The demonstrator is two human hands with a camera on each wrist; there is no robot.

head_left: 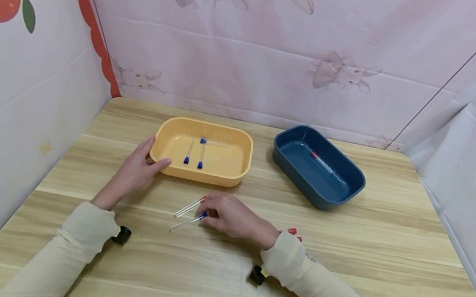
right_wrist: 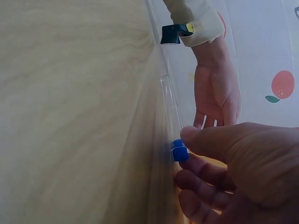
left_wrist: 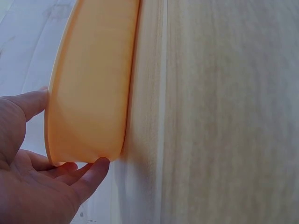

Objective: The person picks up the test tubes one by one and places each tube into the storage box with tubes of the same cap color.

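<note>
Wood-grain counter (head_left: 181, 283), enclosed by printed cloth. Nearest: the right sleeve (head_left: 327, 295) passes over red-capped tubes, two red caps (head_left: 292, 231) showing beside the cuff. Risk: if the forearm drops or swings, it could set these rolling.

Ahead of it, the right hand (head_left: 232, 215) pinches a blue-capped test tube (head_left: 187, 223) by its cap, thumb against fingers, clear body projecting leftward. A red-capped test tube (head_left: 189, 207) lies just beyond, its cap close to the fingers; cannot tell whether it is held too. Likely fault: slip or pivot, since the visible grip is at the cap end only; a cap working loose would also free the body. A fallen tube would probably roll.

Farther: the left hand (head_left: 137, 167) grips the near-left corner of the yellow tub (head_left: 201, 176), thumb at the rim, fingers on the outer wall. Three blue-capped tubes (head_left: 187, 160) lie inside; a hard pull could tip or drag it and shift them.

Right of it, well apart from both hands: navy tub (head_left: 298, 179), one red-capped tube (head_left: 325, 165) within. Rear: rabbit-print cloth (head_left: 253, 79).
</note>
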